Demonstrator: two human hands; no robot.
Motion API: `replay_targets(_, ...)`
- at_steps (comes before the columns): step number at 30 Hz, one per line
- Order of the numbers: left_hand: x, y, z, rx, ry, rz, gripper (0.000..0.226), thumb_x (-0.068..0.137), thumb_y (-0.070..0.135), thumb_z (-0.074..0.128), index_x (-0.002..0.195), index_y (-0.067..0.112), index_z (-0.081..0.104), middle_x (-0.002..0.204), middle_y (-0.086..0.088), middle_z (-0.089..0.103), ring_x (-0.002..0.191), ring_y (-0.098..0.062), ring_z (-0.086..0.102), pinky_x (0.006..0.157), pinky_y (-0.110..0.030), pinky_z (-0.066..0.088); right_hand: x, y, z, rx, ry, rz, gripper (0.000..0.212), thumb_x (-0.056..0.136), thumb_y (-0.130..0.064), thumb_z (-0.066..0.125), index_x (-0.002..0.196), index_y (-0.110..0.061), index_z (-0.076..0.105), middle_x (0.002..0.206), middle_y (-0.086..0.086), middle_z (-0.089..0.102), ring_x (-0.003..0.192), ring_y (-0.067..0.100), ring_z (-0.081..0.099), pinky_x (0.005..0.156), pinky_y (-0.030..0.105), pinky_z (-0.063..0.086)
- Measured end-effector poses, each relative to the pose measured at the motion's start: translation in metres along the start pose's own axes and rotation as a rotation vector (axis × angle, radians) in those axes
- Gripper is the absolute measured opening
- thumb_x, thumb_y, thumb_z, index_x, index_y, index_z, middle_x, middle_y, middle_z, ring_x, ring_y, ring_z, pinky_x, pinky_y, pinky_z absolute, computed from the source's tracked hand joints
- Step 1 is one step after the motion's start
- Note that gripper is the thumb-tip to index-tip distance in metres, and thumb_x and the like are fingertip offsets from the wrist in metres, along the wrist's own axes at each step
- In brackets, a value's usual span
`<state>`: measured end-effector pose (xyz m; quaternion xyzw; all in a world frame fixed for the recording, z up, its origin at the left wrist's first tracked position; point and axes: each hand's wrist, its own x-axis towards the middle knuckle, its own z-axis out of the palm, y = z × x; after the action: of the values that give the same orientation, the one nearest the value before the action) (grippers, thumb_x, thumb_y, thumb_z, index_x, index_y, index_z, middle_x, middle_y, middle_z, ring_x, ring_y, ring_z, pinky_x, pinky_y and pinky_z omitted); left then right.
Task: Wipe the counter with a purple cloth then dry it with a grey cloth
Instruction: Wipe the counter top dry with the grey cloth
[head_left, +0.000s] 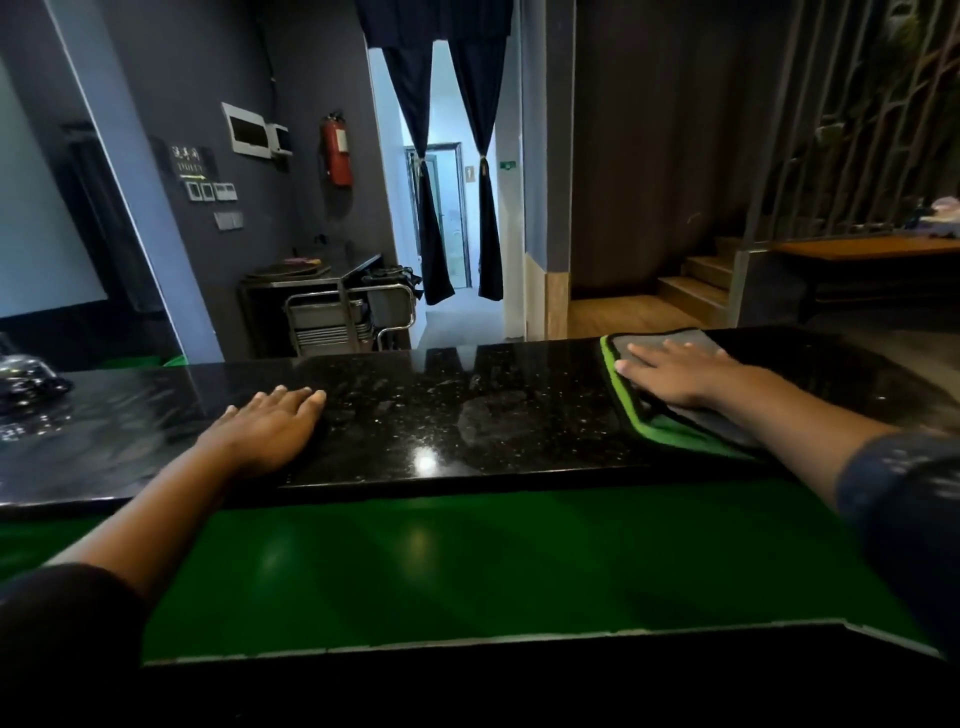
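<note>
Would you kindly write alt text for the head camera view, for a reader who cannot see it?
A person's right hand presses flat on a grey cloth with a green edge on a black speckled counter. The left hand rests flat on the counter. A curtained doorway lies beyond.

Right hand (675, 375) flat on grey cloth (670, 395); left hand (270, 423) flat on counter (467, 410).

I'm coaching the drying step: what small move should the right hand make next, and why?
Probably slide the grey cloth leftward across the counter. The right hand presses flat on it at the counter's right end, while a dull smear shows mid-counter between the hands. The left hand rests flat on the stone.
</note>
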<state>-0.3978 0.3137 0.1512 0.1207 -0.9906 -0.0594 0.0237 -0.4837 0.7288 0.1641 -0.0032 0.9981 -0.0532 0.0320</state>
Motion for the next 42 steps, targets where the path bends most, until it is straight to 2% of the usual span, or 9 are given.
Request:
replay_targets(2,0.005,0.0,0.001,-0.02,0.027,-0.023,0.06,0.098,0.053,0.014,0.151,0.027,0.021,0.16,-0.002,0.011,0.147,-0.022,0.008,0.117,-0.047,0.005,0.01,-0.035,0.005,-0.008,0.035,-0.005,0.072,0.09,-0.073,0.016,0.152,-0.037,0.012,0.162,0.009,0.005,0.148,0.031,0.006,0.116,0.057,0.002)
replay_targets(11,0.002,-0.001,-0.001,-0.042,0.009,-0.026,0.062,0.096,0.056,0.018,0.151,0.027,0.018,0.16,-0.003,0.008,0.147,-0.022,0.007,0.117,-0.046,0.003,-0.052,-0.236,0.033,-0.007,-0.026,-0.516,0.071,0.09,-0.071,0.013,0.153,-0.037,0.007,0.162,0.011,0.0,0.148,0.031,-0.001,0.116,0.056,-0.005)
replay_targets(16,-0.003,-0.004,-0.003,-0.056,0.006,0.006,0.061,0.097,0.055,0.019,0.151,0.026,0.018,0.16,-0.004,0.008,0.147,-0.023,0.006,0.117,-0.045,0.002,-0.044,-0.178,0.025,0.004,-0.029,-0.509,0.065,0.092,-0.069,0.013,0.151,-0.042,0.009,0.163,0.0,0.003,0.149,0.024,0.0,0.115,0.054,-0.001)
replay_targets(22,-0.001,-0.007,-0.002,-0.045,-0.001,0.013,0.06,0.098,0.052,0.017,0.152,0.025,0.014,0.16,-0.004,0.006,0.147,-0.023,0.004,0.117,-0.046,0.001,-0.013,-0.047,0.007,0.011,-0.009,-0.036,0.069,0.089,-0.074,0.013,0.151,-0.042,0.012,0.163,0.002,0.004,0.149,0.028,0.004,0.114,0.056,0.0)
replay_targets(25,0.001,-0.004,-0.001,-0.043,-0.007,0.001,0.06,0.098,0.051,0.017,0.152,0.024,0.014,0.16,-0.005,0.006,0.147,-0.024,0.003,0.117,-0.046,0.002,-0.017,-0.043,0.007,-0.004,0.011,0.055,0.07,0.09,-0.073,0.013,0.152,-0.04,0.012,0.163,0.005,0.005,0.148,0.03,0.007,0.115,0.056,0.002)
replay_targets(30,-0.003,-0.001,-0.002,-0.069,-0.005,-0.018,0.059,0.099,0.049,0.018,0.151,0.022,0.017,0.16,-0.007,0.01,0.147,-0.027,0.006,0.117,-0.048,0.003,-0.056,-0.114,0.021,0.003,0.056,-0.209,0.07,0.089,-0.072,0.011,0.151,-0.04,0.009,0.162,0.008,0.005,0.148,0.031,0.006,0.115,0.056,0.003)
replay_targets(34,-0.02,0.02,-0.01,-0.048,0.121,-0.004,0.053,0.099,0.044,0.024,0.142,0.015,0.038,0.149,-0.012,0.038,0.138,-0.029,0.032,0.115,-0.052,0.015,-0.087,-0.139,0.025,0.026,0.021,-0.282,0.068,0.092,-0.069,0.011,0.153,-0.038,0.006,0.162,0.01,0.0,0.148,0.031,0.0,0.116,0.055,-0.002)
replay_targets(39,-0.057,0.081,-0.01,-0.284,0.08,0.231,0.061,0.095,0.055,0.032,0.139,0.013,0.038,0.141,-0.015,0.047,0.129,-0.03,0.045,0.11,-0.053,0.03,-0.096,-0.121,0.02,0.358,0.057,-0.359,0.059,0.1,-0.055,0.02,0.153,-0.029,0.019,0.162,0.005,0.012,0.149,0.021,0.003,0.119,0.05,0.004)
replay_targets(42,-0.069,0.107,-0.013,-0.269,0.061,0.409,0.062,0.095,0.056,0.032,0.145,0.019,0.033,0.149,-0.01,0.037,0.137,-0.027,0.035,0.114,-0.054,0.021,-0.105,-0.098,0.015,0.453,0.136,-0.368,0.055,0.101,-0.05,0.023,0.151,-0.027,0.024,0.161,0.004,0.013,0.149,0.021,0.004,0.118,0.049,0.004)
